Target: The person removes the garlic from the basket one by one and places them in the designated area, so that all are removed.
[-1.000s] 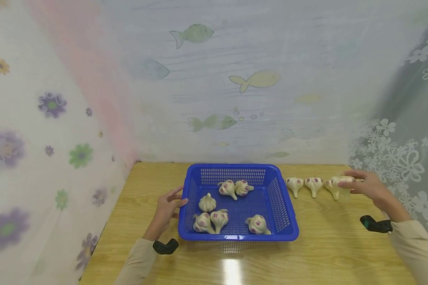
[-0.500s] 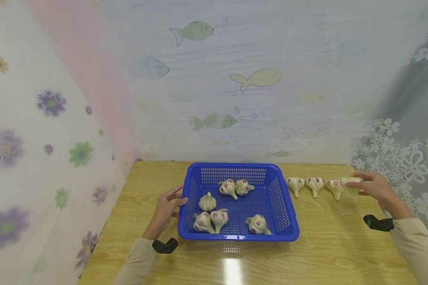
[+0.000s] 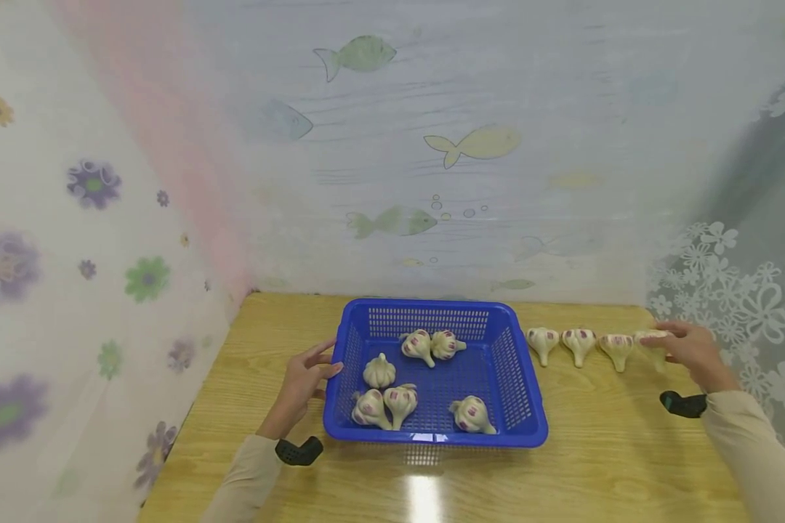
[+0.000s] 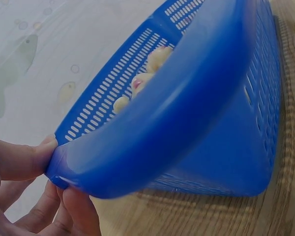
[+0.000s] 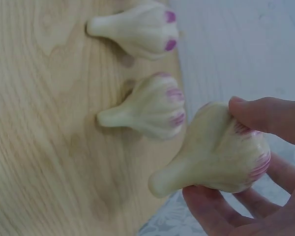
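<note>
My left hand [image 3: 299,385] pinches the left rim of the blue basket [image 3: 435,437]; the left wrist view shows thumb and fingers on the rim [image 4: 152,142]. Several garlic bulbs lie in the basket, among them a plain white one [image 3: 379,371] and one at the front right [image 3: 473,415]. At the right end of a row of bulbs, my right hand [image 3: 696,356] holds a garlic bulb [image 5: 216,152] between thumb and fingers, its stem pointing down-left in the right wrist view. Beside it lie a bulb [image 3: 617,349], another [image 3: 578,345] and a third [image 3: 543,343].
The wooden table [image 3: 582,465] carries the basket and the row. Behind it hangs a pale sheet with fish drawings [image 3: 471,142]; a flowered sheet [image 3: 59,290] is at the left and a grey one with white flowers at the right.
My right hand has moved slightly right with its bulb, away from the third bulb of the row, and then a little lower. My left hand keeps its grip on the basket.
</note>
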`<action>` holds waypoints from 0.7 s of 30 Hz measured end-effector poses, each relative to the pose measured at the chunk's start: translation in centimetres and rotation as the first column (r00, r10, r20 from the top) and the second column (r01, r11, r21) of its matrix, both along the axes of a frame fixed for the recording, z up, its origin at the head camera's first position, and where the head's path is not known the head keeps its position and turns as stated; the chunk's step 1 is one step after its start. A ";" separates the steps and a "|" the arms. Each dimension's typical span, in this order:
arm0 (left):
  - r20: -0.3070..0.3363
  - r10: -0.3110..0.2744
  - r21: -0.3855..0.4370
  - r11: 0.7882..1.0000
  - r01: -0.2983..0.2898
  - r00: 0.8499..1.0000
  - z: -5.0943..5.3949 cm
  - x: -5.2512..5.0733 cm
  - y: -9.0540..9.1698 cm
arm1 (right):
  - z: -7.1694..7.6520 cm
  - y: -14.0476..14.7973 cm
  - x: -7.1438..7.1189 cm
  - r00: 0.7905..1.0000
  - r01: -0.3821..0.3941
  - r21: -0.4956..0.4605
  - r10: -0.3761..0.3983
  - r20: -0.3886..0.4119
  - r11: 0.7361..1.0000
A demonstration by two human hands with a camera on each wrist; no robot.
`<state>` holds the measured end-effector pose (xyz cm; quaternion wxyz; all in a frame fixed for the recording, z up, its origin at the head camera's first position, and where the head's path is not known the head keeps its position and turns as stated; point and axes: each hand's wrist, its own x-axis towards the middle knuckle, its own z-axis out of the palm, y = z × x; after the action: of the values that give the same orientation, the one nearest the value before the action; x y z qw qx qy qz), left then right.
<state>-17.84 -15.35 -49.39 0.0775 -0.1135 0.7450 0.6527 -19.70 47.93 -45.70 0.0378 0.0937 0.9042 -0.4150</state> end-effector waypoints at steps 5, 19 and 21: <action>0.019 -0.008 -0.004 1.000 0.008 1.000 0.4 0.1 0.0 | -2.0 1.7 -1.3 0.998 0.066 0.021 -0.066 0.020 0.998; 0.010 0.009 -0.012 1.000 -0.008 1.000 0.4 0.1 0.2 | -2.0 1.4 -1.1 0.997 0.068 0.167 -0.064 -0.032 0.984; 0.003 0.007 -0.011 1.000 -0.007 1.000 0.2 0.0 0.1 | -2.5 1.4 -1.0 0.997 0.068 0.163 -0.061 -0.044 0.984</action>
<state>-17.81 -15.24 -49.17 0.0757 -0.1178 0.7479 0.6489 -20.74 49.37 -48.16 -0.0012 0.1177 0.9324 -0.3416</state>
